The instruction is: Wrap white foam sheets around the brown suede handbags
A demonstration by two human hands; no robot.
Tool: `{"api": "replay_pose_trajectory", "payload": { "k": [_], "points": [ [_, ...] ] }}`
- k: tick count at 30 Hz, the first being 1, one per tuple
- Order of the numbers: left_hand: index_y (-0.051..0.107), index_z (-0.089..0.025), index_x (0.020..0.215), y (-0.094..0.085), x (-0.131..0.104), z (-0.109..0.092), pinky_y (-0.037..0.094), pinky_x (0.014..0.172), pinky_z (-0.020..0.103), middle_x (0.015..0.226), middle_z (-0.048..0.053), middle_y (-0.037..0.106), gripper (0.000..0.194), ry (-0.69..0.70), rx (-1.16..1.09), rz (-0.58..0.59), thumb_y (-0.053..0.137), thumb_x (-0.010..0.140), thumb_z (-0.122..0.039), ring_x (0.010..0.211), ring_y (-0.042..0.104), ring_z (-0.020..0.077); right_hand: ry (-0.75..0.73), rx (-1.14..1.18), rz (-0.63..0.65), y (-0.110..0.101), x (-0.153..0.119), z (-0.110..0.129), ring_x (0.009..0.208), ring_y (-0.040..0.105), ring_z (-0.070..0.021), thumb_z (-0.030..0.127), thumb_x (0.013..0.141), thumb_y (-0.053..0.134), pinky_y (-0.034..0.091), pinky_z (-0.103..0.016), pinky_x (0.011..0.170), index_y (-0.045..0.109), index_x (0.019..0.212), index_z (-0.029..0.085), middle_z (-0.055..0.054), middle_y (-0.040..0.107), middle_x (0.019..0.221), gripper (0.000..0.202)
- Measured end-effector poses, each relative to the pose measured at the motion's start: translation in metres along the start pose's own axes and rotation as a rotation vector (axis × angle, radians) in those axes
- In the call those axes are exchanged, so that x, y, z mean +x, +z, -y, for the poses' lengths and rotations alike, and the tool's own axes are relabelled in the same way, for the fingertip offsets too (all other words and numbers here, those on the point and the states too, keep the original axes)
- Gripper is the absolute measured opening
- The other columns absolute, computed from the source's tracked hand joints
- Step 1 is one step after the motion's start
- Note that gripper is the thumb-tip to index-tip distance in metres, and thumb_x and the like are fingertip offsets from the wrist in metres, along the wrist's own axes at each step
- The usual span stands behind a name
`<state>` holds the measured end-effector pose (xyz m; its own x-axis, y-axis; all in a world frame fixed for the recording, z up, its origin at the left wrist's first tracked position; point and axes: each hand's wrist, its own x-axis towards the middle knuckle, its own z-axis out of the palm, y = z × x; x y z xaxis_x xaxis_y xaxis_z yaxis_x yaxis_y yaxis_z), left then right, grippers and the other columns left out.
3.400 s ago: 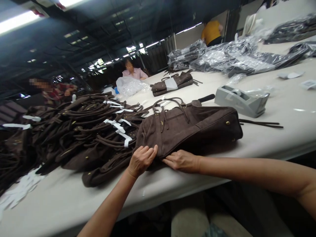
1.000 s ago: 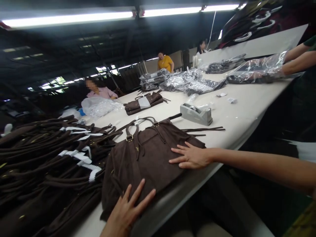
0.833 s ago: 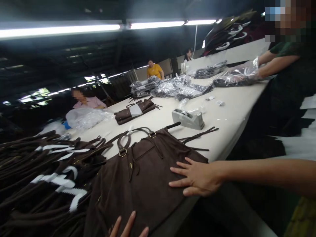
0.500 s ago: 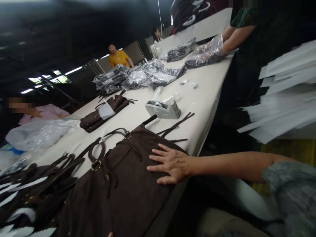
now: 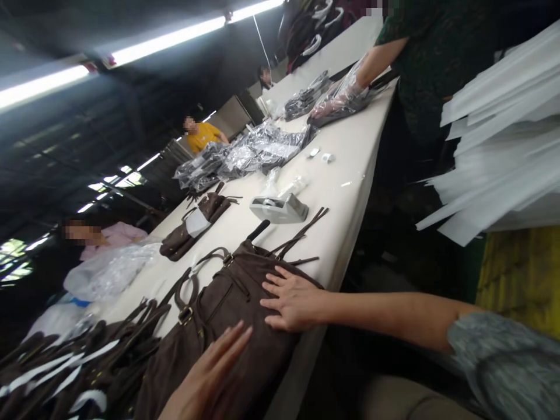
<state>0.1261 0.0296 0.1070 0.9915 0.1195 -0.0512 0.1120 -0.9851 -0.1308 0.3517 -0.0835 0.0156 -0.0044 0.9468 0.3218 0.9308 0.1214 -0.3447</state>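
A dark brown handbag (image 5: 245, 332) with looped handles, thin straps and brass-coloured buckles lies flat on the pale table in front of me. My right hand (image 5: 291, 299) rests on its right part, palm down with the fingers spread. Over the lower part of the bag is my left hand (image 5: 210, 370), fingers stretched out and slightly blurred; whether it touches the bag I cannot tell. Just beyond the bag stands a grey tape dispenser (image 5: 280, 209). Long thin straps (image 5: 301, 233) trail from the bag's far edge.
Several brown bags with white strips (image 5: 79, 373) are heaped at the left. Another brown bag (image 5: 186, 233) lies farther up the table (image 5: 350, 169), near plastic-wrapped bundles (image 5: 258, 149). A co-worker's arm (image 5: 380, 61) handles a wrapped bundle. White sheets (image 5: 503, 140) are stacked at the right.
My left hand has come up from the bottom edge onto or over the bag, fingers extended. My right hand stays spread on the bag. The camera has tilted upward, showing ceiling lights.
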Motion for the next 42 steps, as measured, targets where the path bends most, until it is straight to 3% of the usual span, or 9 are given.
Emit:
{"api": "replay_pose_trajectory", "payload": {
  "k": [4,8,12,17,20,24,29,35,42],
  "points": [
    [0.036,-0.023,0.144,0.024,0.135,0.018,0.041,0.108,0.043,0.146,0.010,0.044,0.050,-0.114,-0.159,-0.384,0.036,0.094,-0.026,0.133,0.043,0.0217,0.083,0.006,-0.266,0.006,-0.008,0.005,0.137,0.035,-0.0289,0.044,0.093,0.042,0.008,-0.046,0.118,0.061,0.123,0.010,-0.016,0.051,0.139,0.049],
    [0.041,-0.016,0.138,0.069,0.192,0.056,0.030,0.112,0.056,0.146,0.013,0.043,0.050,-0.010,-0.065,-0.338,0.035,0.088,-0.014,0.140,0.030,0.0273,0.295,-0.047,-0.438,0.011,-0.008,0.013,0.142,0.023,-0.0319,0.045,0.093,0.043,0.013,-0.049,0.116,0.041,0.141,0.005,-0.020,0.028,0.152,0.062],
    [0.060,-0.024,0.109,0.054,0.196,0.097,0.022,0.113,0.060,0.114,0.004,0.067,0.036,0.091,-0.019,-0.186,0.033,0.088,-0.011,0.125,0.049,0.0245,0.516,-0.131,-0.556,0.023,0.004,0.017,0.128,0.044,-0.0344,0.044,0.087,0.056,0.035,-0.046,0.104,0.040,0.141,0.002,-0.023,0.042,0.144,0.071],
    [0.061,-0.026,0.090,0.010,0.184,0.125,0.028,0.106,0.048,0.084,-0.002,0.067,0.018,0.185,0.025,-0.095,0.043,0.093,-0.027,0.091,0.059,0.0193,0.616,-0.085,-0.664,0.024,0.015,0.011,0.081,0.063,-0.0255,0.034,0.076,0.071,0.048,-0.039,0.076,0.058,0.123,0.006,-0.012,0.070,0.095,0.056],
    [0.061,-0.026,0.083,0.009,0.191,0.134,0.035,0.095,0.043,0.079,-0.002,0.065,0.020,0.140,-0.002,-0.075,0.048,0.092,-0.038,0.083,0.057,0.0197,0.643,0.039,-0.640,0.017,0.018,0.005,0.064,0.060,-0.0196,0.026,0.080,0.068,0.045,-0.032,0.061,0.065,0.083,0.016,-0.003,0.065,0.069,0.010],
    [0.061,-0.025,0.081,0.026,0.227,0.137,0.025,0.107,0.048,0.089,-0.001,0.068,0.029,0.128,-0.163,-0.012,0.044,0.091,-0.047,0.096,0.057,0.0210,0.724,0.080,-0.495,0.010,0.023,-0.005,0.053,0.060,-0.0174,0.015,0.087,0.056,0.040,-0.029,0.050,0.060,0.073,0.018,-0.001,0.062,0.059,0.015],
    [0.061,-0.023,0.073,0.056,0.261,0.133,0.039,0.091,0.043,0.071,-0.001,0.064,0.035,0.079,-0.260,0.010,0.043,0.089,-0.049,0.078,0.057,0.0197,0.701,-0.068,-0.378,0.009,0.023,-0.014,0.058,0.064,-0.0166,0.001,0.079,0.054,0.045,-0.027,0.049,0.052,0.129,0.016,-0.004,0.070,0.083,0.053],
    [0.060,-0.022,0.085,0.087,0.260,0.121,0.042,0.090,0.045,0.087,0.004,0.065,0.025,-0.060,-0.285,-0.144,0.049,0.088,-0.044,0.089,0.058,0.0236,0.492,-0.301,-0.531,0.016,0.021,-0.015,0.124,0.050,-0.0254,0.013,0.090,0.045,0.044,-0.038,0.100,0.058,0.125,0.009,-0.013,0.051,0.139,0.037],
    [0.041,-0.018,0.137,0.111,0.259,0.098,0.025,0.113,0.051,0.134,0.012,0.052,0.043,-0.212,-0.263,-0.253,0.036,0.094,-0.026,0.127,0.044,0.0254,0.334,-0.190,-0.303,0.020,-0.002,-0.012,0.133,0.041,-0.0313,0.044,0.094,0.044,0.032,-0.045,0.110,0.049,0.134,-0.001,-0.022,0.045,0.141,0.060]
  ]
}}
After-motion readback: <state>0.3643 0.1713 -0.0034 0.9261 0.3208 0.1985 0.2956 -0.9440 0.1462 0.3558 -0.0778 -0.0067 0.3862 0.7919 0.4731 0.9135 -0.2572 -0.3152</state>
